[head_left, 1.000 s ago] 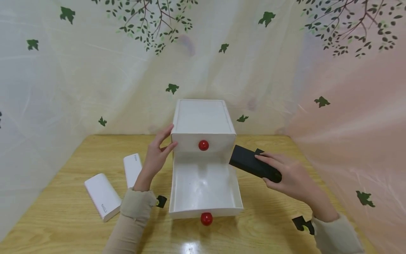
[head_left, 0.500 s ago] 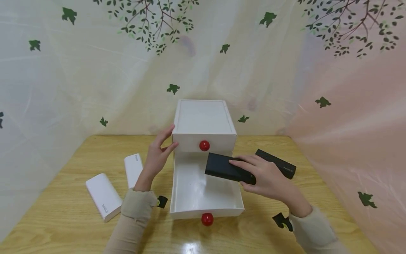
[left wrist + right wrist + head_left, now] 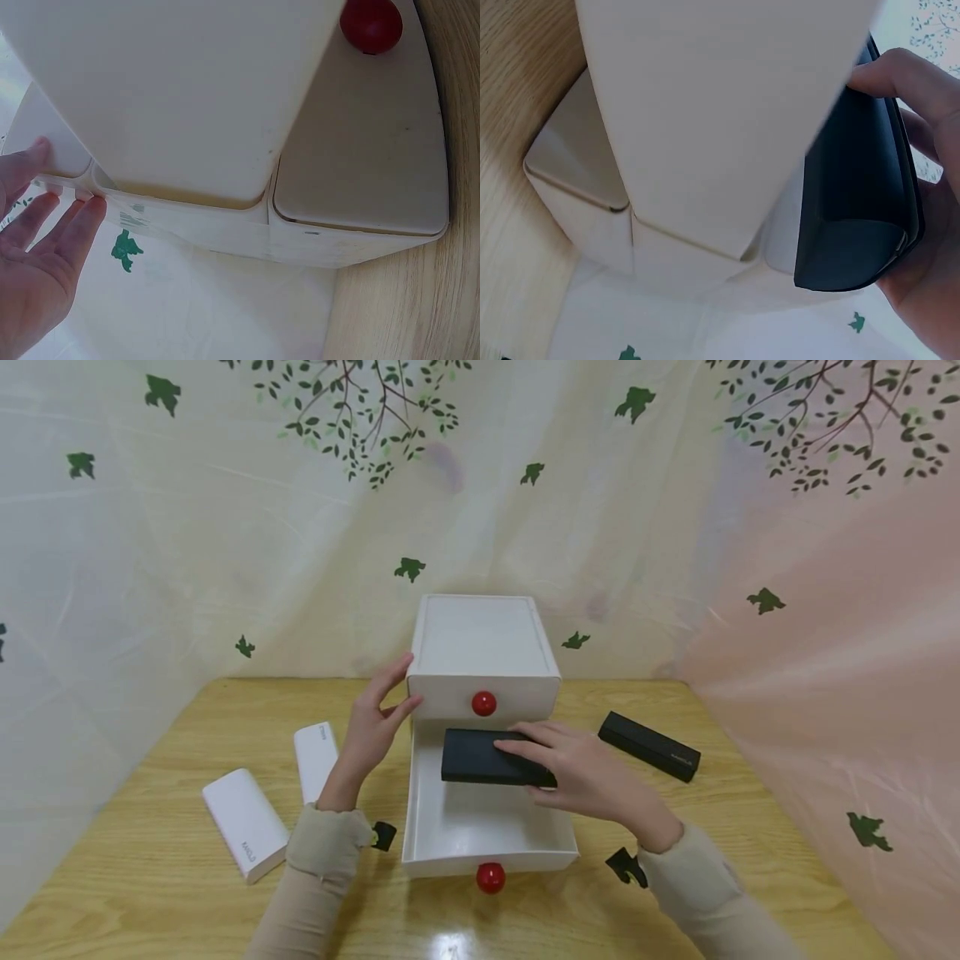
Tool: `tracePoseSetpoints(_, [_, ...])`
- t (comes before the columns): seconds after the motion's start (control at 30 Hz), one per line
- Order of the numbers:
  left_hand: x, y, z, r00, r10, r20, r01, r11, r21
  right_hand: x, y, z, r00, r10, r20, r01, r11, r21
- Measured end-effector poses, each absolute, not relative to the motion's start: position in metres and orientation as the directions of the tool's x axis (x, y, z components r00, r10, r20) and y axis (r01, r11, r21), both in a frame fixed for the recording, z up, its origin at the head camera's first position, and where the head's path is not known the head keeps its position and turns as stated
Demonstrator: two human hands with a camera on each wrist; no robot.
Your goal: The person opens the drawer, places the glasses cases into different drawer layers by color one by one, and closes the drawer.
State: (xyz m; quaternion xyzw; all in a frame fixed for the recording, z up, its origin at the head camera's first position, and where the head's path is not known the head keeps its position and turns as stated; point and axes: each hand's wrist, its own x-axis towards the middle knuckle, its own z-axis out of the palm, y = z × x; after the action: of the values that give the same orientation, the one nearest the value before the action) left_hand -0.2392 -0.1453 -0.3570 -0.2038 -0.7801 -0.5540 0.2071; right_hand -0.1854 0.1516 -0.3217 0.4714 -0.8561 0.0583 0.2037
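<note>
A white three-drawer cabinet (image 3: pixel 480 635) with red knobs stands at the table's centre. Its middle drawer (image 3: pixel 442 837) is pulled out; the top and bottom drawers (image 3: pixel 364 135) are closed. My left hand (image 3: pixel 373 722) rests at the cabinet's upper left corner, thumb on the top drawer's front (image 3: pixel 442 697) and fingertips along the side. My right hand (image 3: pixel 583 768) grips a black case with rounded edges, like a glasses case (image 3: pixel 471 757), over the pulled-out drawer. In the right wrist view, the thumb lies across the black case (image 3: pixel 855 195); the drawer's side partly hides it.
Another black case (image 3: pixel 649 746) lies on the wooden table (image 3: pixel 630 910) to the cabinet's right. Two white cases lie on the left, one nearer (image 3: pixel 245 825) and one farther (image 3: pixel 313 760), partly behind my left wrist. A leaf-printed curtain (image 3: pixel 315 585) hangs behind and around the table.
My right hand has carried the black case leftward from the cabinet's right side to over the middle drawer, turning it more level. The second black case has come into full view. My left hand stays put.
</note>
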Motion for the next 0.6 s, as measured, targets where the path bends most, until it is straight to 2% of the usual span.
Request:
tracePoseSetpoints(0.3, [-0.239,-0.145,-0.357,-0.829,0.084,0.553,0.550,0.296,0.781,-0.195,0.138,-0.331,-0.461,-0.801,0.382,-0.833,0.539,0.125])
tracePoseSetpoints(0.6, [-0.238,-0.145,-0.357,-0.832,0.086,0.548,0.547,0.300,0.782,-0.201,0.124,-0.342,-0.527,-0.806,0.270,-0.822,0.564,0.080])
